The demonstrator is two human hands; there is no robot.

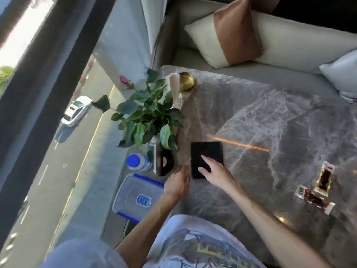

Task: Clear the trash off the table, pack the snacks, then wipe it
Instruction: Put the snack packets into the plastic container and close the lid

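A flat black square cloth (pixel 207 152) lies on the grey marble table (pixel 260 117). My right hand (pixel 214 171) rests open on its near edge, fingers spread flat on it. My left hand (pixel 178 183) hovers just left of the cloth at the table's left edge, fingers loosely apart and holding nothing. A clear lidded container with blue clips (pixel 138 196) sits at the table's left edge beside my left hand. Two wrapped snack packets (pixel 324 177) (pixel 314 198) lie on the table at the right.
A leafy potted plant (pixel 148 115), a blue-capped bottle (pixel 136 161), a black holder (pixel 166 164) and a gold bowl (pixel 186 81) line the table's left side by the window. A sofa with cushions (pixel 228 37) lies beyond the table.
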